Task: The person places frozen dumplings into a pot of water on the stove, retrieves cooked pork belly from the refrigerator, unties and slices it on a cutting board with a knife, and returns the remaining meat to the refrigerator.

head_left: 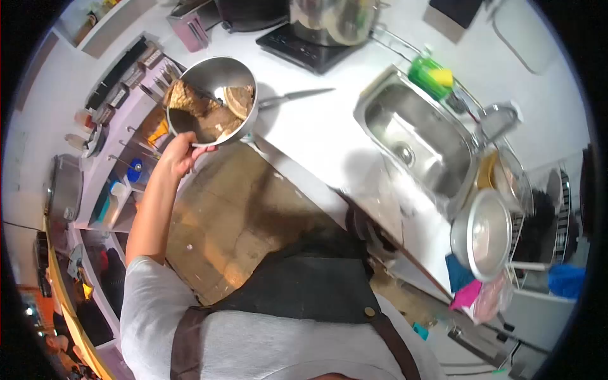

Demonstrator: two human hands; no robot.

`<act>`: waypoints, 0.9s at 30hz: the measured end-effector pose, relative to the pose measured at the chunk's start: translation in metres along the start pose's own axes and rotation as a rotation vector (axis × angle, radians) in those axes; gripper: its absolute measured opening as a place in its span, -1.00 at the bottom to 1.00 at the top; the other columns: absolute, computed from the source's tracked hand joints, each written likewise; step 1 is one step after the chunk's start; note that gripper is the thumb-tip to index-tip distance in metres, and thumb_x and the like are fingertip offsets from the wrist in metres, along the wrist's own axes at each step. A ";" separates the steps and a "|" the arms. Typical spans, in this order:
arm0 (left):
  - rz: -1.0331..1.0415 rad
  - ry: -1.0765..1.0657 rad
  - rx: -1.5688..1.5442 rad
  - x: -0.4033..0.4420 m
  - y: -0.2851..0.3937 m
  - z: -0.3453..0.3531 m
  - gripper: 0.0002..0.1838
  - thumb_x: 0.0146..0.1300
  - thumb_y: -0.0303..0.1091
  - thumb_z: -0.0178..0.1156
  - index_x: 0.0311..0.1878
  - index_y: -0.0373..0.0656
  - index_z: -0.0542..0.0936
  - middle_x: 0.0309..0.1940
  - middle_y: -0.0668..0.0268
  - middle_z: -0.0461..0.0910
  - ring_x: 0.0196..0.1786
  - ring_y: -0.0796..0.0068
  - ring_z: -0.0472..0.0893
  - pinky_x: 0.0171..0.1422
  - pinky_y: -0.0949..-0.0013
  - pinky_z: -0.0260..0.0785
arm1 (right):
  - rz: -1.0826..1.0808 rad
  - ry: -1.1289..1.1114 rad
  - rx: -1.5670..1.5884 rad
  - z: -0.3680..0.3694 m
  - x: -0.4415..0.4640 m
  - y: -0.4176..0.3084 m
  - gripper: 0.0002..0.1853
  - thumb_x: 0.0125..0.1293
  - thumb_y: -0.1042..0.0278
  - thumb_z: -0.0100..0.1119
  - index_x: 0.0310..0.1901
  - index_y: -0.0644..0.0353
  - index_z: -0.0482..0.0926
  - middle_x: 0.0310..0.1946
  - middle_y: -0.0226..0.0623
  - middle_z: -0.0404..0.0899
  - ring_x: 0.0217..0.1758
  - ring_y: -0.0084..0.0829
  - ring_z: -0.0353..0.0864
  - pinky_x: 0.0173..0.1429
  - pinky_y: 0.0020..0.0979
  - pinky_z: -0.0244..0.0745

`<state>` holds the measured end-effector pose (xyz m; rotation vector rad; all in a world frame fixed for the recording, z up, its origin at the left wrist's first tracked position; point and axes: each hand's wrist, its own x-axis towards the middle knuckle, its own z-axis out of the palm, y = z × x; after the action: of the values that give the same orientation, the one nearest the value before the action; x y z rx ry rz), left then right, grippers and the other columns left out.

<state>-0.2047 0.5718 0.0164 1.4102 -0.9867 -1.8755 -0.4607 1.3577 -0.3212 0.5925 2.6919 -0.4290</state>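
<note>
Item 1. Metal bowl (218,71), between 10 and 11 o'clock from centre of view. Near rim overhangs the counter (316,136) edge and the floor (221,209); whether the base has support, the single view does not settle.

Item 2. Contents: brown food pieces (215,120), low in the bowl, 1 with a bumpy surface at its 10 o'clock, 1 with a pale face at its 2 o'clock. Loose, likely to slide.

Item 3. Left hand (182,153), at the bowl's 7 o'clock. Fingers closed over the rim, pinching it; thumb placement hard to make out. Arm nearly straight.

Item 4. Right hand: out of view; state cannot be told.

Item 5. Knife (304,93), on the counter at 12 o'clock, grip end close by the bowl's 3 o'clock side. Best given clearance from the base.

Item 6. Pot (332,22) on a cooktop (297,54), near 12 o'clock; sink (418,120), 2 o'clock.

Handling notes, by judgement: a rim hold at 1 point lets the far side dip, so a firm wrist and level rim serve best. Bending the elbow would ease the load. A 2nd hand beneath would steady it. Slow, smooth motion suits the loose pieces.
</note>
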 end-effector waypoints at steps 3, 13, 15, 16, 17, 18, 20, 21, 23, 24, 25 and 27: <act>-0.052 -0.066 -0.056 0.087 0.048 0.001 -0.59 0.17 -0.55 -0.19 0.04 -0.69 0.23 -0.11 -0.32 0.43 -0.18 -0.19 0.59 -0.34 0.46 0.65 | -0.141 -0.326 0.214 0.069 -0.063 -0.110 -0.39 0.33 -0.15 -0.12 -0.05 0.36 0.53 -0.17 0.08 0.59 -0.11 -0.02 0.58 0.00 -0.06 0.43; -0.317 -0.099 0.075 0.253 0.127 -0.007 -0.61 0.21 -0.47 -0.18 -0.03 -0.68 0.28 -0.16 -0.32 0.41 -0.20 -0.22 0.60 -0.44 0.53 0.64 | -0.231 -0.475 0.491 0.104 -0.188 -0.328 -0.47 0.31 -0.05 -0.06 -0.04 0.34 0.53 -0.20 0.04 0.60 -0.13 -0.11 0.59 -0.03 -0.15 0.43; -0.337 -0.244 0.180 0.278 0.144 -0.016 -0.62 0.20 -0.48 -0.14 -0.02 -0.65 0.27 -0.20 -0.26 0.47 -0.30 -0.03 0.66 -0.53 0.61 0.59 | -0.164 -0.441 0.493 0.107 -0.220 -0.339 -0.49 0.31 -0.03 -0.04 -0.04 0.34 0.53 -0.20 0.03 0.60 -0.14 -0.13 0.59 -0.03 -0.17 0.43; -0.301 -0.295 0.264 0.289 0.148 -0.021 -0.61 0.22 -0.43 -0.13 -0.01 -0.61 0.29 -0.19 -0.30 0.49 -0.35 0.06 0.67 -0.53 0.60 0.57 | -0.135 -0.430 0.488 0.106 -0.239 -0.342 -0.49 0.30 -0.02 -0.04 -0.04 0.34 0.53 -0.21 0.02 0.60 -0.14 -0.13 0.59 -0.03 -0.18 0.43; -0.254 -0.350 0.336 0.296 0.153 -0.022 -0.61 0.24 -0.37 -0.11 -0.01 -0.57 0.30 -0.19 -0.33 0.52 -0.40 0.16 0.68 -0.53 0.60 0.55 | -0.109 -0.424 0.487 0.108 -0.257 -0.349 -0.50 0.30 -0.01 -0.03 -0.04 0.34 0.53 -0.21 0.02 0.60 -0.14 -0.14 0.59 -0.04 -0.18 0.43; -0.227 -0.316 0.538 0.301 0.162 -0.022 -0.55 0.25 -0.28 -0.04 0.00 -0.57 0.31 -0.17 -0.26 0.53 -0.40 0.18 0.68 -0.51 0.58 0.55 | -0.092 -0.421 0.482 0.109 -0.274 -0.357 -0.51 0.30 0.00 -0.03 -0.04 0.34 0.53 -0.21 0.02 0.60 -0.14 -0.15 0.59 -0.04 -0.19 0.43; 0.030 -0.229 0.976 0.276 0.195 -0.014 -0.33 0.23 -0.02 0.14 0.04 -0.58 0.33 -0.14 -0.19 0.55 -0.35 0.17 0.67 -0.35 0.45 0.56 | -0.060 -0.426 0.476 0.113 -0.307 -0.371 -0.52 0.30 0.02 -0.01 -0.04 0.34 0.53 -0.22 0.01 0.61 -0.15 -0.17 0.59 -0.05 -0.21 0.43; 0.480 0.141 1.523 0.270 0.203 -0.011 -0.20 0.14 0.12 0.22 0.06 -0.57 0.34 -0.13 -0.17 0.54 -0.19 0.09 0.65 -0.12 0.28 0.51 | -0.047 -0.432 0.475 0.112 -0.320 -0.377 -0.53 0.30 0.03 -0.01 -0.04 0.33 0.53 -0.22 0.00 0.61 -0.15 -0.18 0.59 -0.05 -0.22 0.44; 1.044 0.228 1.376 0.250 0.207 0.011 -0.18 0.05 0.17 0.26 0.04 -0.51 0.40 -0.15 -0.13 0.51 -0.04 0.07 0.58 0.08 0.22 0.38 | -0.034 -0.458 0.470 0.115 -0.346 -0.389 -0.54 0.29 0.05 0.01 -0.04 0.33 0.53 -0.23 -0.01 0.61 -0.15 -0.20 0.60 -0.05 -0.24 0.44; 1.062 -0.068 1.247 0.241 0.210 0.030 -0.17 -0.02 0.17 0.29 0.04 -0.48 0.41 -0.14 -0.08 0.50 0.03 0.06 0.52 0.12 0.22 0.34 | -0.035 -0.464 0.465 0.113 -0.355 -0.393 -0.55 0.29 0.06 0.01 -0.04 0.33 0.53 -0.23 -0.01 0.61 -0.15 -0.21 0.60 -0.06 -0.24 0.44; 1.065 -0.350 1.094 0.237 0.209 0.046 -0.16 -0.09 0.17 0.32 0.03 -0.45 0.43 -0.13 -0.04 0.49 0.09 0.05 0.46 0.16 0.22 0.30 | -0.035 -0.477 0.469 0.114 -0.364 -0.398 -0.56 0.29 0.07 0.02 -0.04 0.33 0.53 -0.23 -0.02 0.61 -0.16 -0.21 0.60 -0.06 -0.25 0.44; 1.137 -0.419 1.634 0.265 0.179 0.073 -0.26 -0.15 0.04 0.32 0.03 -0.36 0.47 -0.09 0.03 0.48 0.12 0.05 0.40 0.17 0.15 0.26 | -0.047 -0.500 0.469 0.113 -0.375 -0.400 -0.57 0.29 0.09 0.03 -0.04 0.33 0.52 -0.24 -0.02 0.61 -0.16 -0.23 0.60 -0.06 -0.27 0.44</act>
<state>-0.3419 0.2745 0.0379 0.5424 -2.9598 -0.2127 -0.2913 0.8406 -0.1878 0.4627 2.1321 -1.0802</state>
